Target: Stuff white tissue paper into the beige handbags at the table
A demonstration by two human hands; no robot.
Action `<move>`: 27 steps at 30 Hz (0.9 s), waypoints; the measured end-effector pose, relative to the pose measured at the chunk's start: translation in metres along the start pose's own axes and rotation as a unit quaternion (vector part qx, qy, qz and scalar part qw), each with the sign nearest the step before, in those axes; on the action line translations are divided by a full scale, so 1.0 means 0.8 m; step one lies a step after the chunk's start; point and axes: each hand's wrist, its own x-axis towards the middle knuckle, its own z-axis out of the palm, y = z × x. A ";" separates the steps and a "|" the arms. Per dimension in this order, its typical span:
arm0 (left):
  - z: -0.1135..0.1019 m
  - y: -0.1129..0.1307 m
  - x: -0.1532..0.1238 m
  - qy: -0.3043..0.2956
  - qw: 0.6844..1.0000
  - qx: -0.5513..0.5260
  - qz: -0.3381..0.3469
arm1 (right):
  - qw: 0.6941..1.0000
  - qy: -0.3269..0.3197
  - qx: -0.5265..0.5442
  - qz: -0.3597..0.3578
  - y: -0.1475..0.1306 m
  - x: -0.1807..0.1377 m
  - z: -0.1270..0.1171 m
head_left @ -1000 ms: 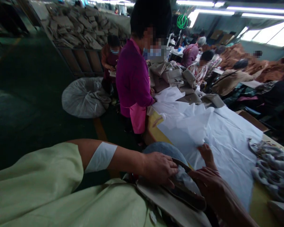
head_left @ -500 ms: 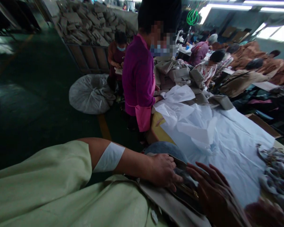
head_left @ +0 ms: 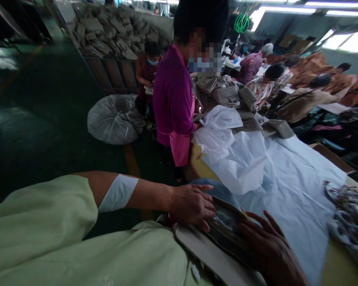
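Observation:
My left hand (head_left: 192, 203) rests palm down with fingers spread on the near rim of an open beige bag (head_left: 203, 248) lying in my lap. My right hand (head_left: 266, 244) lies flat with fingers apart on the bag's far side, over its dark opening (head_left: 226, 228). White tissue paper (head_left: 274, 178) covers the table just beyond the bag, one sheet crumpled and lifted near its far end. A white band wraps my left forearm.
A person in a purple top (head_left: 173, 99) stands at the table's far end handling paper. Beige bags (head_left: 226, 95) are piled behind. Metal hardware (head_left: 347, 222) lies at the right. A full white sack (head_left: 115, 119) sits on the floor. Other workers sit at the back right.
My right hand came back from the tissue paper and settled onto the bag. My left hand slid slightly left along the rim and spread its fingers. The view shifted a little.

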 end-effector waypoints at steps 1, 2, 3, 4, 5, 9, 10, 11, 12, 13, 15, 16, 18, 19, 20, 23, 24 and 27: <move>0.001 -0.003 -0.002 -0.002 1.000 0.003 0.010 | 1.000 0.006 -0.003 -0.017 0.004 -0.002 -0.001; 0.000 -0.006 -0.003 -0.004 1.000 0.010 0.016 | 0.999 0.003 -0.004 -0.037 0.009 -0.002 -0.002; -0.001 -0.009 -0.002 -0.009 1.000 0.020 0.016 | 0.998 -0.006 -0.004 -0.055 0.012 -0.002 -0.004; -0.003 -0.011 -0.001 -0.017 0.999 0.033 0.010 | 0.997 -0.017 -0.004 -0.069 0.015 -0.002 -0.006; -0.004 -0.013 0.001 -0.026 0.999 0.044 0.001 | 0.997 -0.027 -0.005 -0.075 0.016 -0.001 -0.009; -0.005 -0.018 0.012 -0.038 0.998 0.047 -0.002 | 0.997 -0.026 -0.019 -0.066 0.006 0.005 -0.026; -0.005 -0.018 0.013 -0.032 0.999 0.043 0.002 | 0.998 -0.017 -0.030 -0.061 0.001 0.007 -0.030; -0.004 -0.017 0.014 -0.024 0.999 0.041 0.005 | 0.997 -0.006 -0.043 -0.063 -0.004 0.011 -0.033; -0.003 -0.017 0.015 -0.018 0.999 0.041 0.008 | 0.996 0.006 -0.055 -0.064 -0.008 0.015 -0.035; -0.003 -0.016 0.015 -0.016 0.999 0.041 0.009 | 0.996 0.020 -0.065 -0.062 -0.012 0.021 -0.034; -0.004 -0.013 0.014 -0.025 0.999 0.042 0.006 | 0.995 0.030 -0.071 -0.066 -0.018 0.032 -0.027; -0.005 -0.012 0.014 -0.034 0.999 0.041 0.002 | 0.995 0.021 -0.065 -0.072 -0.020 0.037 -0.021; -0.009 -0.011 0.012 -0.048 0.998 0.028 -0.012 | 0.995 -0.017 -0.053 -0.082 -0.022 0.044 -0.010; -0.011 -0.011 0.011 -0.050 0.998 0.015 -0.019 | 0.994 -0.039 -0.050 -0.091 -0.023 0.046 -0.005; -0.013 -0.011 0.009 -0.047 0.999 -0.001 -0.022 | 0.992 -0.054 -0.053 -0.096 -0.023 0.047 -0.002; -0.014 -0.017 0.001 -0.011 0.999 -0.046 -0.018 | 0.989 -0.050 -0.079 -0.116 -0.020 0.045 -0.004; -0.012 -0.020 -0.002 0.003 0.999 -0.050 -0.017 | 0.988 -0.044 -0.085 -0.125 -0.017 0.042 -0.009; -0.004 -0.027 -0.012 0.027 0.999 -0.029 -0.021 | 0.986 -0.004 -0.090 -0.140 -0.001 0.027 -0.027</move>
